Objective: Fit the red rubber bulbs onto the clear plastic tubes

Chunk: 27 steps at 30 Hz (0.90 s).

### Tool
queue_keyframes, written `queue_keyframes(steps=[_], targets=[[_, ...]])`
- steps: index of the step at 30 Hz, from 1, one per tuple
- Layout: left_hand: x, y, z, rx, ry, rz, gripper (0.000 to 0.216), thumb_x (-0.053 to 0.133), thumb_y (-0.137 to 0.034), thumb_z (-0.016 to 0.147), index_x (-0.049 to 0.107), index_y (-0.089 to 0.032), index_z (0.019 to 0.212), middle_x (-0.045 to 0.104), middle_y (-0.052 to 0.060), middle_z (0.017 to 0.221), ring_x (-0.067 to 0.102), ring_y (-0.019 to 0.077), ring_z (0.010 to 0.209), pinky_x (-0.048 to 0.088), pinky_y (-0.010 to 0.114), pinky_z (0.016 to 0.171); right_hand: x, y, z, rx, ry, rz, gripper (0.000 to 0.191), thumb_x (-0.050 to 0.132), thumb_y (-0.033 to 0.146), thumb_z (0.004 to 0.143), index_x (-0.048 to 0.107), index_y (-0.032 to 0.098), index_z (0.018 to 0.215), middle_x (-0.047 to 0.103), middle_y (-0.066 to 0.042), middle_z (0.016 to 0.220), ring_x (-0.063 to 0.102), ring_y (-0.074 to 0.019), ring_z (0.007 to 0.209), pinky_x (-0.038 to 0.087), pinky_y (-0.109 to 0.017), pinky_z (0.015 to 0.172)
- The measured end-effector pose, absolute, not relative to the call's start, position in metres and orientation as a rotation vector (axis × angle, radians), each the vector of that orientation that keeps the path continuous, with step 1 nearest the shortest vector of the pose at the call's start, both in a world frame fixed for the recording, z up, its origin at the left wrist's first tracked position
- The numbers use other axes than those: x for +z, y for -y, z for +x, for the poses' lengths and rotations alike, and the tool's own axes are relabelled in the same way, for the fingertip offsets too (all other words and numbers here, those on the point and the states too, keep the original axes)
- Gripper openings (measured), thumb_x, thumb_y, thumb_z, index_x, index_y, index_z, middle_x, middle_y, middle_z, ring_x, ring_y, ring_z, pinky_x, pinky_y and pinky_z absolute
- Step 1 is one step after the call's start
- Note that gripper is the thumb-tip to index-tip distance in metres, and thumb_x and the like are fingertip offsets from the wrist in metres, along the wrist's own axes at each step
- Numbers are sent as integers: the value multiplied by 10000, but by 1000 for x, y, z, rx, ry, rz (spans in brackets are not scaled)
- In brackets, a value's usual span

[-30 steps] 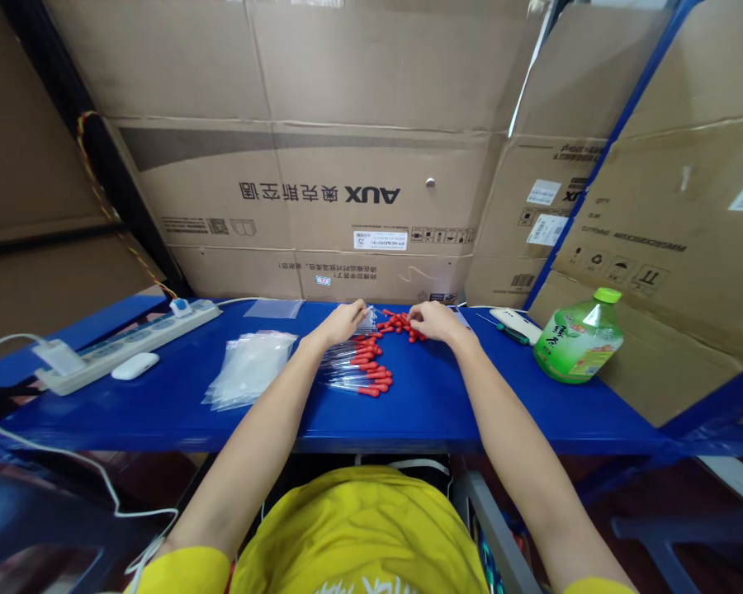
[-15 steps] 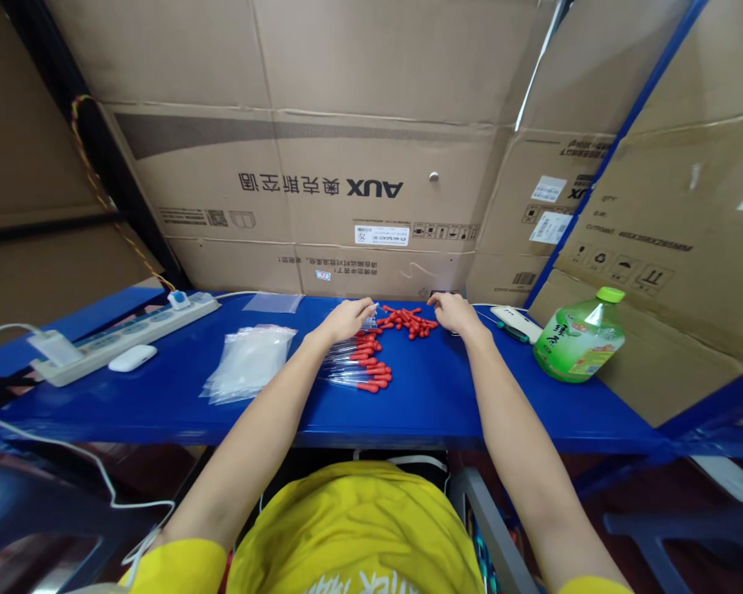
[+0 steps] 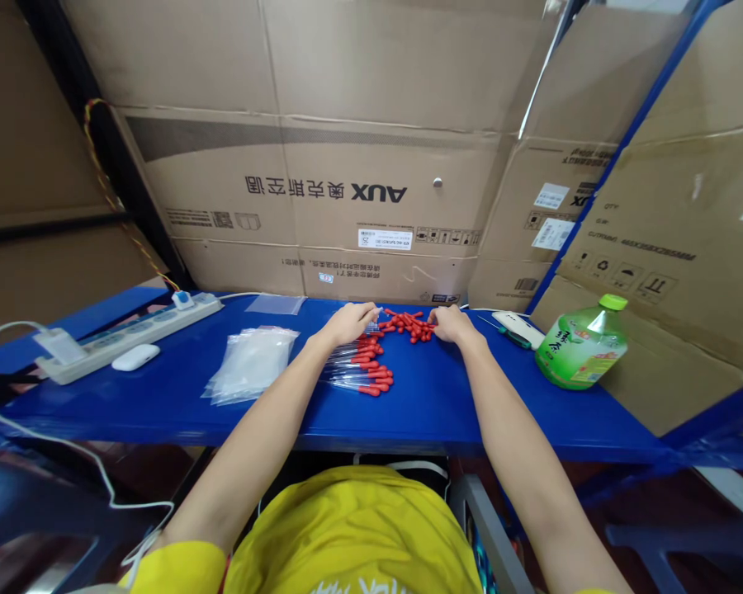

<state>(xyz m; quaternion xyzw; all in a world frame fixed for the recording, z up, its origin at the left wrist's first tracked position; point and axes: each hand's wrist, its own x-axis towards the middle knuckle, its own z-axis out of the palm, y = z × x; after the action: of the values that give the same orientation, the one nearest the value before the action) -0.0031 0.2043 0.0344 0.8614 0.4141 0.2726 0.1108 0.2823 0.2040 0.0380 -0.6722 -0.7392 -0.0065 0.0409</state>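
My left hand point(image 3: 351, 322) is closed, its thumb and fingertips pinching a clear tube whose pale end point(image 3: 379, 313) just shows. Beneath and beside it, droppers with clear tubes and red rubber bulbs point(image 3: 368, 375) lie in a row, bulbs pointing right; my forearm covers part of them. Beyond them is a heap of loose red rubber bulbs point(image 3: 409, 323). At the heap's right edge my right hand point(image 3: 451, 323) has its fingertips drawn together on a red bulb, which the fingers partly hide.
Clear plastic bags point(image 3: 251, 363) are stacked on the blue table point(image 3: 433, 404), left of my left forearm. Further left are a power strip point(image 3: 130, 334) and a white case point(image 3: 136, 356). A green bottle point(image 3: 582, 342) and a screwdriver point(image 3: 513, 334) stand and lie at right. Cardboard point(image 3: 347, 148) walls the back.
My right hand has come down and slightly left to the edge of the red bulbs, its fingers closing. The left hand stays nearly in place. The view has shifted slightly.
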Motion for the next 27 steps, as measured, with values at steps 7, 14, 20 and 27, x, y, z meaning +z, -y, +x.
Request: queue_keyframes(steps=[7,14,20,27], targets=[[34,-202,-3,861,-1309,2492,375,355,-470,1062,598,-220,924,687,42,797,639,220,781,377,293,689,41,-201,280,-25,2273,-2056,340,633,134,848,707,240,1163,746,-103,1168,661,-274,1134,481,-334,908],[36,-201,-2,949,-1276,2491,324,367,-444,1071,557,-229,921,626,14,740,606,205,724,339,289,658,53,-199,269,-135,1992,-1880,235,539,191,925,713,203,1083,751,-127,1126,680,-271,1075,482,-333,895],[40,-196,1,1028,-1295,2439,334,343,-455,1079,543,-236,925,613,10,742,625,212,741,370,292,676,51,-196,238,-6,1989,-1205,272,446,248,1004,704,196,1070,752,-74,1061,677,-206,969,482,-296,899],[45,-190,4,1161,-1201,2410,353,321,-438,1090,556,-222,942,642,17,811,626,191,769,392,285,707,39,-182,196,134,1863,-865,197,598,307,946,702,200,1074,746,-43,936,642,-175,741,511,-286,772]])
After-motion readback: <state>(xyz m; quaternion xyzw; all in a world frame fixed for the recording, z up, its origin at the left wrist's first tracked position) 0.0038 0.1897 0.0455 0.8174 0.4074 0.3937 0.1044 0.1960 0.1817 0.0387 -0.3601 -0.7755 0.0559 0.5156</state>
